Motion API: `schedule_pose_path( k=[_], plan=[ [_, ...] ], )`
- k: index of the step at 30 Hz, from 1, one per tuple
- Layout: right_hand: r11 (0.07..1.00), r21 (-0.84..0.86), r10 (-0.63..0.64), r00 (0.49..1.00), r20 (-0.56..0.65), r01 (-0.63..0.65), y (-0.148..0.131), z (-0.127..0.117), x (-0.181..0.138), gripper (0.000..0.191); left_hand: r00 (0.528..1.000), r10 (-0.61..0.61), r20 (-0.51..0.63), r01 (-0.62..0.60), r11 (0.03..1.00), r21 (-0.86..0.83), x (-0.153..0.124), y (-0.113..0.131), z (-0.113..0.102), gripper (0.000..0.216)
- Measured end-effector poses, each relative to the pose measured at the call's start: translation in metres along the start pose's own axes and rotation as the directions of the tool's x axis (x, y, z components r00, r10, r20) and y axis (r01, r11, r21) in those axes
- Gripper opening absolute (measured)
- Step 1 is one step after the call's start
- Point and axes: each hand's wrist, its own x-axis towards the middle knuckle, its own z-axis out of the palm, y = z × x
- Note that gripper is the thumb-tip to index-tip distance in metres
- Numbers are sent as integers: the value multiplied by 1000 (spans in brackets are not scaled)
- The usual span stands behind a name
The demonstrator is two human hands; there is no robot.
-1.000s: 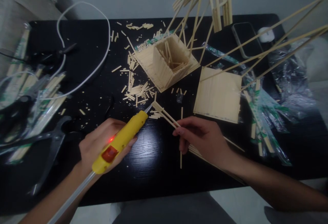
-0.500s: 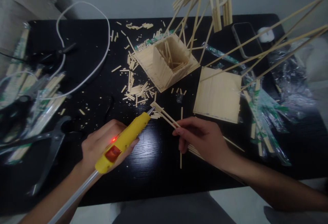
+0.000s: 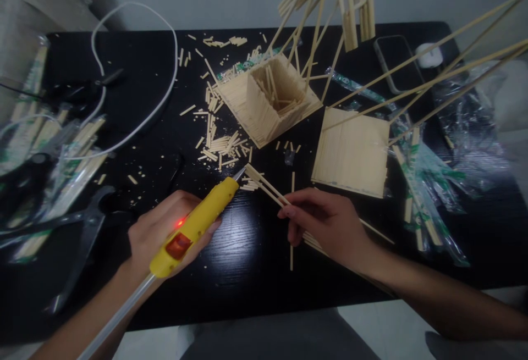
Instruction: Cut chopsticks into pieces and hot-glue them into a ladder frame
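Observation:
My left hand is wrapped round a yellow hot glue gun with a red light lit and a clear glue stick running out of its back. The metal nozzle points at the far end of a pair of joined wooden sticks; whether it touches them I cannot tell. My right hand pinches these sticks between thumb and fingers. Beneath that hand, a single loose stick lies on the black table. Past the sticks stands a square box of wooden sticks on a flat stick base, with short pieces inside.
A flat square stick panel lies at right, long sticks slanting above it. Cut stick pieces litter the table. Pliers, a white cable and packaged sticks are left; a phone and plastic wrappers right.
My left hand has drawn the glue gun slightly back and to the left, its nozzle now at the tip of the sticks. My right hand has hardly moved.

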Motion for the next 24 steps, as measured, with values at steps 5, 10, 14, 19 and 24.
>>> schedule_pose_path(
  k=[5,10,14,19,24],
  plan=[
    [999,-39,-10,1000,-8,9,0,0,0,21,1000,-3,24,3,1000,-23,-1,-2,1,10],
    [996,-85,-17,1000,-2,17,-1,0,1,20,1000,-6,-5,6,1000,-20,-3,-4,4,11],
    [997,-80,-1,1000,-7,1,-3,-1,1,22,1000,5,20,-4,1000,-29,-6,-7,5,10],
    [998,-67,18,1000,3,-18,1,-2,0,25,1000,1,27,-1,999,-36,-8,-6,5,9],
    [998,20,51,999,14,-52,-1,-1,1,22,1000,13,22,-14,999,30,-7,-11,-1,3]
  ],
)
